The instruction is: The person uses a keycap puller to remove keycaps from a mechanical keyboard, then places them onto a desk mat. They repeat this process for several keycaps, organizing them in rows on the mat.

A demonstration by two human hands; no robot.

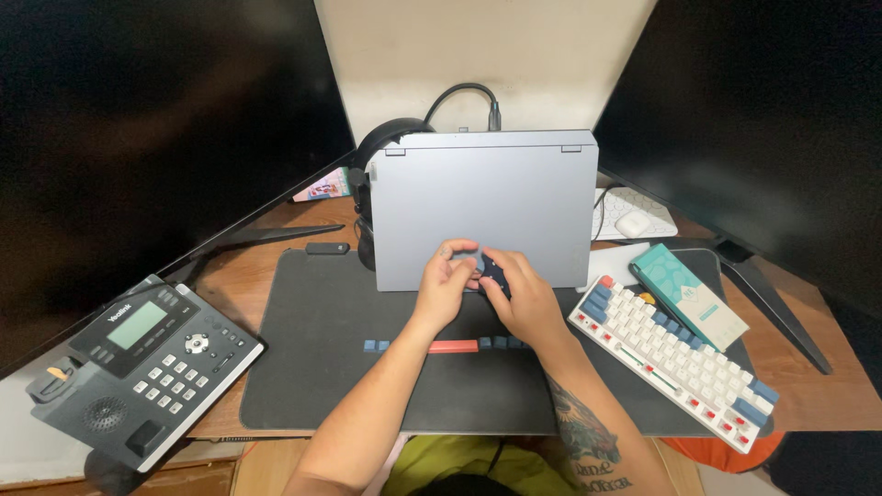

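My left hand [444, 283] and my right hand [525, 296] meet over the front edge of a closed grey laptop [482, 197]. Between their fingertips they pinch a small blue-grey keycap [467, 259]; my right hand also grips a small dark tool [496, 274]. Below my hands, a row of loose keycaps [452, 345], blue ones and one long red one, lies on the dark desk mat [312, 358]. A white mechanical keyboard [675, 360] with blue and red keys lies slanted to the right.
A grey desk phone [142, 363] sits at the left front. A teal box [689, 294] rests above the keyboard. Two dark monitors [156, 147] flank the laptop, their stands on the wooden desk. A white keyboard and mouse [634, 220] lie behind on the right. Black headphones [386, 142] sit behind the laptop.
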